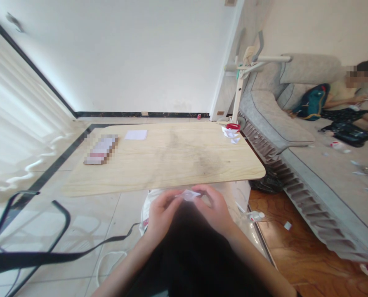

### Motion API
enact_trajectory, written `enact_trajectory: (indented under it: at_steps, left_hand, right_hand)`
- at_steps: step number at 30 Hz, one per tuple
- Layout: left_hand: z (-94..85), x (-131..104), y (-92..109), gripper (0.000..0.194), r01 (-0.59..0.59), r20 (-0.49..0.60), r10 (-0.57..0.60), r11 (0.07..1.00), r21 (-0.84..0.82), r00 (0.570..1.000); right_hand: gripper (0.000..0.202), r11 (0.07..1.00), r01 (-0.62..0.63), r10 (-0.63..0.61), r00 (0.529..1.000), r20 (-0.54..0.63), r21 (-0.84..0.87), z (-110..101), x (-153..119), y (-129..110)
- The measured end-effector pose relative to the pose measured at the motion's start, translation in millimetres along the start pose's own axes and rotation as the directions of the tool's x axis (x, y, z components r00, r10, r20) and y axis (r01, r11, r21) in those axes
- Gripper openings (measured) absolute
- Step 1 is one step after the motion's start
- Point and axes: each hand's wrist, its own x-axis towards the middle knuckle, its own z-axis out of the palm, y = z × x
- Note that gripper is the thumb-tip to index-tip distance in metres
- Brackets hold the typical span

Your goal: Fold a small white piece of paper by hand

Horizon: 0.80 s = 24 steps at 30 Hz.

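A small folded piece of white paper (190,195) is held just off the near edge of the wooden table (159,165), above my lap. My left hand (163,208) pinches its left end between thumb and fingers. At its right end my right hand (213,206) grips it the same way. On the table's far left lies a flat stack of white sheets (136,135). Several folded white paper pieces (231,134) sit at the far right corner beside a red ring-shaped roll (233,126).
A blurred-out rectangular object (101,149) lies on the table's left side. Black chair tubing (62,218) stands at the lower left. On the right is a grey sofa (283,119) with a seated person and a teal backpack (312,102). An exercise machine post (237,97) rises behind the table.
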Motion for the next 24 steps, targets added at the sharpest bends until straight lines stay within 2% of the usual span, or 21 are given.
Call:
enact_trajectory:
  at_steps: [3,10,17,21,24]
  left_hand:
    - [-1.2,-1.2,-0.6,0.012,-0.056,0.022,0.055,0.997,0.051,0.998]
    - [-10.7,0.8,-8.1,0.017,-0.257,0.172,0.208,0.902,0.348,0.963]
    - [-12.6,2.3,-11.7,0.020,-0.402,0.247,0.325,0.822,0.403,0.913]
    - [-12.6,2.4,-11.3,0.018,-0.381,0.235,0.309,0.841,0.385,0.921]
    - [-11.8,2.4,-8.6,0.016,-0.259,0.192,0.201,0.898,0.356,0.961]
  right_hand:
    - [0.015,0.995,-0.068,0.064,0.996,0.062,0.070,0.6,1.5,-0.3]
    - [0.013,0.995,-0.082,0.080,0.996,0.029,0.064,0.3,1.6,1.6]
    - [0.015,0.997,-0.076,0.076,0.997,0.003,-0.009,0.0,3.1,0.5]
    - [0.012,0.996,-0.093,0.093,0.996,-0.002,-0.013,-2.7,5.1,-2.7]
    - [0.012,0.995,-0.097,0.097,0.995,0.008,0.009,-6.3,5.6,-4.5]
